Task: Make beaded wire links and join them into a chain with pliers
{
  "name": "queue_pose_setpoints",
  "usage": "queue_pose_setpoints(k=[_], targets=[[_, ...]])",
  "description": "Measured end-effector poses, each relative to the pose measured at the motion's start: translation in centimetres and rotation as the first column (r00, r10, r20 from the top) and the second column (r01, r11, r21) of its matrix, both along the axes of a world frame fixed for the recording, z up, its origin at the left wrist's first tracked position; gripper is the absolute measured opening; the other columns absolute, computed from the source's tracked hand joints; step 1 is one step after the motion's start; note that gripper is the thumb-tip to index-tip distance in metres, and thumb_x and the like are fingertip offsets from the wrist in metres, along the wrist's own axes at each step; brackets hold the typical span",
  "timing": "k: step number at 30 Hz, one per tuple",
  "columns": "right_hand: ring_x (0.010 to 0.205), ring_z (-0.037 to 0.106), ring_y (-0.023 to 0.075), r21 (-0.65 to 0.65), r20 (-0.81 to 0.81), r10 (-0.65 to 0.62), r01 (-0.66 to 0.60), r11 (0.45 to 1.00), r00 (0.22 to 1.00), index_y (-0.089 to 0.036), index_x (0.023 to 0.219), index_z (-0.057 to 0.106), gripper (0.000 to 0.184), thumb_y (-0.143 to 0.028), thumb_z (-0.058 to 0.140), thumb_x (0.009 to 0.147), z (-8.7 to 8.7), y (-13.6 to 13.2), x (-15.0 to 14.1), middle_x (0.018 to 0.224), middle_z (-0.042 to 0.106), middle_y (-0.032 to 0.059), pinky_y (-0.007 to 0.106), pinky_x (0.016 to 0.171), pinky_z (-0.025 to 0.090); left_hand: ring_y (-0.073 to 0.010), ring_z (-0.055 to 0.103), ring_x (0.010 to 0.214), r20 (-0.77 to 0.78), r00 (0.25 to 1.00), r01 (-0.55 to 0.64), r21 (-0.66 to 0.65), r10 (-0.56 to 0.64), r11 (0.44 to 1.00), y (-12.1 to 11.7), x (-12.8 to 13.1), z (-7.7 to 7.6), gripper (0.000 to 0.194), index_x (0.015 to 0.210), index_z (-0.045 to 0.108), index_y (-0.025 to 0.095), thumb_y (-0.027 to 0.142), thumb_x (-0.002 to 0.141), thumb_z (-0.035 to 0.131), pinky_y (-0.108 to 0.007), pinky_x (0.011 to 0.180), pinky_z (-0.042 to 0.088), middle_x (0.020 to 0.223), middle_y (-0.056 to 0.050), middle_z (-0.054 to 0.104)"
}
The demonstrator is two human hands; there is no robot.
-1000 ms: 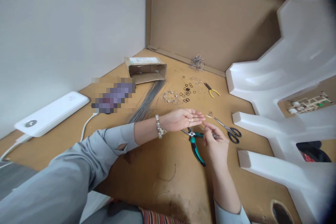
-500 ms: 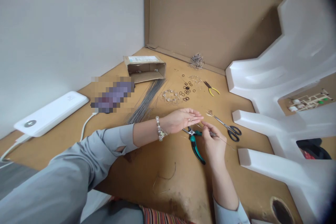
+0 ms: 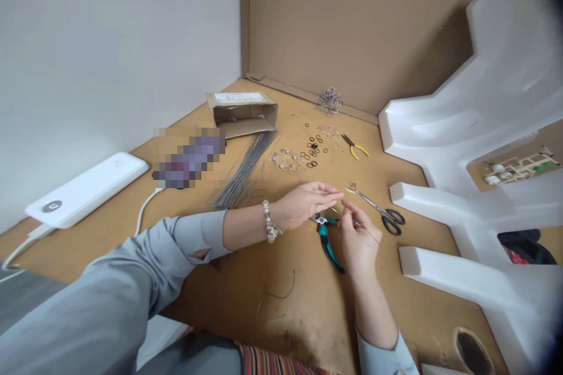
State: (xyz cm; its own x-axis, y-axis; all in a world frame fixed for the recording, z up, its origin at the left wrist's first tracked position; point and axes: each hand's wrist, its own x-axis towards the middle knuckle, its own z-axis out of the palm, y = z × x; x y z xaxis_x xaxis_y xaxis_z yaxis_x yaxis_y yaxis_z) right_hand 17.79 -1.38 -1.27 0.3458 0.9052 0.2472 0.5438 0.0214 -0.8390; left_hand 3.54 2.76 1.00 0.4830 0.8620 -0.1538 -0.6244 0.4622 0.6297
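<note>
My left hand [image 3: 308, 205], a beaded bracelet on its wrist, has its fingers held long and pressed together around one end of a thin metal wire [image 3: 333, 209]. Just to the right, my right hand [image 3: 361, 243] pinches the same wire, with thumb and forefinger closed; a stretch of it sticks out past the knuckles. The exact grip inside the left fingers is partly hidden. Green-and-black handled pliers [image 3: 326, 249] lie on the table under and between both hands, jaws toward the left hand. A loose bent wire [image 3: 285, 294] rests nearer to me.
Scissors [image 3: 391, 221] lie to the right, with yellow-handled pliers [image 3: 359, 152] farther back. Beyond my left hand are dark rings [image 3: 312, 153], a beaded wire circle [image 3: 285, 160], a bundle of straight wires [image 3: 244, 176] and a cardboard box [image 3: 246, 130]. White foam [image 3: 433, 272] borders the right side.
Both hands have shifted very slightly, and the right forefinger is lifted a little more. The wire end past my right hand looks shorter. The tools on the table stay put.
</note>
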Motion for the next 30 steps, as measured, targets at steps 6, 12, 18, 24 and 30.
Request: queue_pose_setpoints(k=[6,12,18,24,30], targets=[[0.046,0.053,0.0125,0.023,0.036,-0.011,0.010,1.000,0.999,-0.011,0.097,0.071,0.039,-0.038,0.047,0.080,0.13,-0.06,-0.07,0.057,0.065,0.0044,0.024,0.051,0.044,-0.0167,0.054,0.112,-0.016,1.000,-0.016,-0.003,0.016,1.000,-0.22,0.07,-0.03,0.014,0.080,0.058,0.010,-0.002,0.074,0.059,-0.035,0.107,0.030,0.100,-0.009,0.065],[0.050,0.055,0.0133,0.049,0.120,-0.021,0.015,0.999,0.993,-0.013,0.094,0.071,0.034,-0.034,0.049,0.080,0.33,-0.13,-0.11,0.065,0.068,0.0053,0.025,0.054,0.044,-0.0174,0.058,0.107,0.021,0.999,-0.033,-0.041,0.034,0.999,-0.08,0.17,-0.42,0.011,0.077,0.059,0.011,0.000,0.076,0.055,-0.036,0.108,0.030,0.095,-0.009,0.065],[0.045,0.052,0.0124,0.030,0.094,-0.016,0.014,0.999,0.995,-0.013,0.095,0.071,0.037,-0.037,0.048,0.080,0.13,0.05,-0.05,0.055,0.063,0.0028,0.024,0.051,0.042,-0.0200,0.057,0.109,0.087,0.996,-0.013,-0.084,0.020,0.996,0.01,0.10,-0.25,0.021,0.079,0.060,0.010,-0.003,0.075,0.043,-0.038,0.108,0.030,0.098,-0.012,0.067],[0.046,0.053,0.0132,0.025,0.042,-0.026,0.025,0.999,0.999,-0.012,0.095,0.071,0.039,-0.039,0.048,0.079,0.10,0.09,0.25,0.055,0.063,0.0039,0.025,0.051,0.043,-0.0208,0.058,0.109,0.096,0.995,-0.009,-0.025,0.011,1.000,-0.01,0.02,-0.47,0.018,0.082,0.059,0.008,-0.004,0.076,0.049,-0.039,0.109,0.029,0.100,-0.013,0.066],[0.048,0.054,0.0132,0.043,0.028,-0.045,0.044,0.998,0.999,-0.011,0.098,0.071,0.040,-0.038,0.048,0.079,0.30,0.13,0.78,0.058,0.064,0.0048,0.025,0.051,0.043,-0.0201,0.057,0.109,0.096,0.995,0.028,0.026,-0.030,0.999,0.24,-0.13,-0.73,0.014,0.084,0.060,0.009,-0.002,0.077,0.055,-0.039,0.108,0.030,0.103,-0.012,0.065]])
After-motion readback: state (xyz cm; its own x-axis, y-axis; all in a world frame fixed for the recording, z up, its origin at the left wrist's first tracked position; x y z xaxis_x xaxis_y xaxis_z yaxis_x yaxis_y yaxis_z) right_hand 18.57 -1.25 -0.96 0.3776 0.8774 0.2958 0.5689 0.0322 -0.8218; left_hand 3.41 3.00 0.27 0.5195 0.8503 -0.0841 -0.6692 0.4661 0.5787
